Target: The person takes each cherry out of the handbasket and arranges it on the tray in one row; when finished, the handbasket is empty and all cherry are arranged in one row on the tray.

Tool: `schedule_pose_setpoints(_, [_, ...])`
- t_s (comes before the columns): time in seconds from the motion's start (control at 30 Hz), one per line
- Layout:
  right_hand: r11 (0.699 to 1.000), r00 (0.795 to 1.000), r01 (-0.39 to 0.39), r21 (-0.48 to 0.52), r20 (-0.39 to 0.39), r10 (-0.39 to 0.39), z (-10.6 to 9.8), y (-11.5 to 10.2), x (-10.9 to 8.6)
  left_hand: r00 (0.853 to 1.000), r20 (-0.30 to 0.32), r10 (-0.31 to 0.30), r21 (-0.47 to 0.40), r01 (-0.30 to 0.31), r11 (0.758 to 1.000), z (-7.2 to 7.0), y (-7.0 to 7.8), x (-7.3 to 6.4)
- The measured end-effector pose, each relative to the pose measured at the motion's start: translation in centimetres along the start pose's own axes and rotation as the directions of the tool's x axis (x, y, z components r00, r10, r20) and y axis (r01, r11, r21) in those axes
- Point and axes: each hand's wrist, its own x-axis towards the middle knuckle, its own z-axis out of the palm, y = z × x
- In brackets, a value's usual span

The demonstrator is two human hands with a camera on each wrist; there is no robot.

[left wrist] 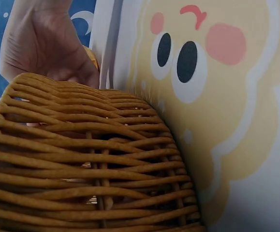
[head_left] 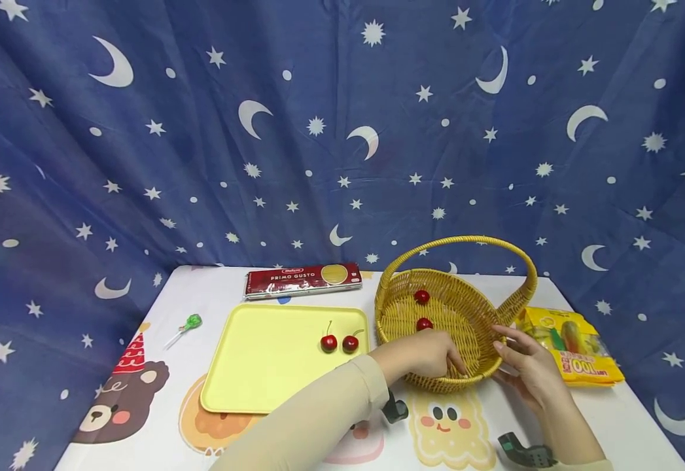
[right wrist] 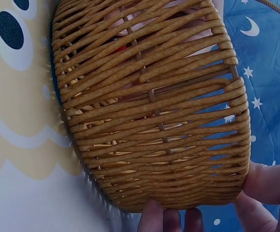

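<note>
A woven basket (head_left: 398,317) with a tall arched handle stands right of the middle, tilted toward me. Two red cherries (head_left: 421,297) lie inside it. My left hand (head_left: 427,353) reaches over the near rim with its fingers down in the basket. Its fingertips are hidden behind the wickerwork in both wrist views, so I cannot tell whether they pinch anything. My right hand (head_left: 527,366) grips the basket's right side, thumb (right wrist: 270,181) at the rim and fingers against the outer wall. Two more cherries with stems (head_left: 328,343) lie on the yellow tray (head_left: 271,360).
A dark red pasta box (head_left: 303,280) lies behind the tray. At the far left is a green lollipop (head_left: 192,321). A yellow packet (head_left: 578,347) lies right of the basket, beyond my right hand. A blue star-patterned curtain (head_left: 318,131) hangs behind the table.
</note>
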Motion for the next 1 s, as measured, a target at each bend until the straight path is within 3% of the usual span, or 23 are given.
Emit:
schedule_pose_setpoints(0.13, [1.000, 1.000, -0.001, -0.001, -0.004, 0.001, 0.1, 0.1, 0.0, 1.000, -0.015, 0.015, 0.024, -0.015, 1.000, 0.0, -0.1, 0.0])
schedule_pose_setpoints(0.27, [1.000, 1.000, -0.004, -0.009, -0.013, 0.004, -0.1, 0.2, 0.0, 0.992, -0.099, 0.072, 0.037, -0.069, 0.997, -0.1, -0.3, 0.0])
schedule_pose_setpoints(0.43, [1.000, 1.000, 0.000, -0.017, -0.017, 0.000, -0.1, 0.2, 0.1, 0.959, -0.252, 0.131, 0.014, -0.131, 0.991, -0.4, -0.8, -0.5])
schedule_pose_setpoints(0.57, [1.000, 1.000, -0.007, -0.021, -0.020, 0.007, 0.0, 0.4, 0.1, 0.935, -0.334, 0.121, -0.129, -0.172, 0.977, -1.0, -0.9, -1.8])
schedule_pose_setpoints(0.77, [1.000, 1.000, -0.010, -0.023, -0.022, 0.009, 0.0, 0.3, 0.1, 0.903, -0.426, 0.051, -0.400, -0.239, 0.885, -2.7, -0.9, -5.3])
schedule_pose_setpoints(1.0, [1.000, 1.000, 0.005, -0.016, -0.019, -0.005, -0.1, 0.3, 0.1, 0.891, -0.452, -0.052, -0.552, -0.233, 0.800, -4.6, -2.3, -9.9])
